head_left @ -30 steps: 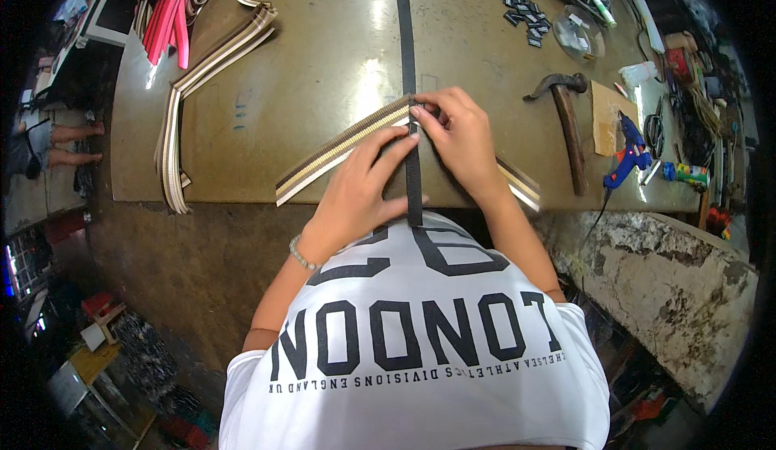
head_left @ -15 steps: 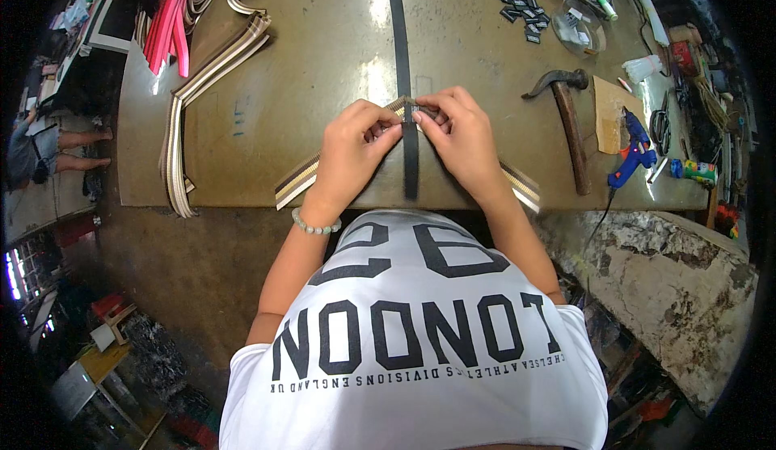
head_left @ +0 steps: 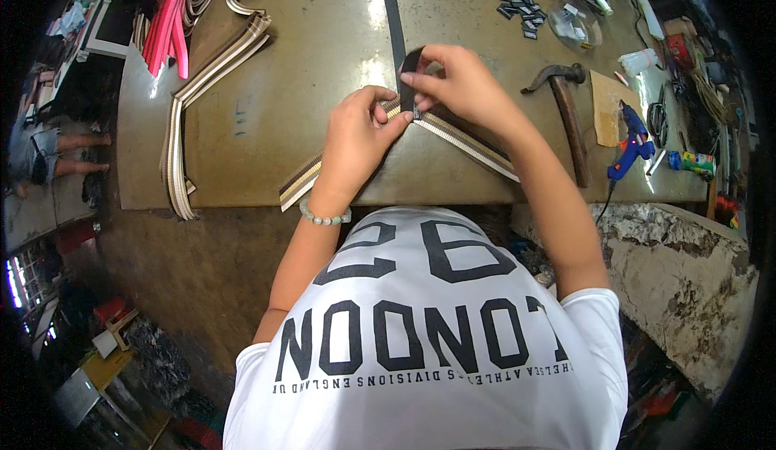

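Right fingers [head_left: 422, 84]: pinch a raised part of the black strap [head_left: 410, 86]
Left fingers [head_left: 374, 94]: seem to pinch the striped strap [head_left: 473, 148] by the crossing
Worktop [head_left: 259, 147]: under both straps
Striped strap: slopes down both ways, one side partly hidden
Black strap: looks like folding time; next move calls for a steady fold
Tiny bit [head_left: 417, 115]: at the crossing, too small to make out
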Motion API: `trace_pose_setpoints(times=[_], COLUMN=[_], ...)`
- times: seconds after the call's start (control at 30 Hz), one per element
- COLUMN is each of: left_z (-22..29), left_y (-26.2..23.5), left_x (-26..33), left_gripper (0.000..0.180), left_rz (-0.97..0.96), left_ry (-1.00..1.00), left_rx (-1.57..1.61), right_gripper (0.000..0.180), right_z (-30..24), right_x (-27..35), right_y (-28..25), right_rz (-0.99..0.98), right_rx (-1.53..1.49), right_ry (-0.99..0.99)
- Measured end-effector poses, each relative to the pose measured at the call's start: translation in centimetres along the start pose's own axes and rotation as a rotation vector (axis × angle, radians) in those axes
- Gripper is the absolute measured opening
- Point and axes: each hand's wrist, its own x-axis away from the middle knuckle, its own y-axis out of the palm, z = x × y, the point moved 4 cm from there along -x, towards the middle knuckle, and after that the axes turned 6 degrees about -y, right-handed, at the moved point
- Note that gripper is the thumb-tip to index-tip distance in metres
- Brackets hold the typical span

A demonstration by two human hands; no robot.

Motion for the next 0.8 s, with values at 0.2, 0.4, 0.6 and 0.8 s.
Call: trace_pose_setpoints(times=[0.2, 0.4, 0.6, 0.8], left_z=[-0.1, 0.1, 0.5, 0.5], left_y=[-0.1, 0.1, 0.4, 0.5], left_x=[0.2, 0.7, 1.3, 1.3], left_gripper=[0.033, 0.033, 0.034, 0.033], left_rz=[-0.015, -0.023, 0.044, 0.045], left_ry=[-0.034, 0.031, 0.207, 0.200], left_rx=[0.005, -0.050, -0.215, -0.184], right_gripper=[0.012, 0.015, 0.024, 0.048], right_z=[1.1, 1.5, -1.6, -0.3], right_x=[-1.4, -1.9, 1.6, 7.4], right_y=[0.5, 0.7, -0.6, 1.9], right_rz=[0.034, 0.021, 0.301, -0.065], right_rx=[0.068, 0.141, 0.597, 0.939], right_ry=[-0.013, -0.050, -0.400, -0.472])
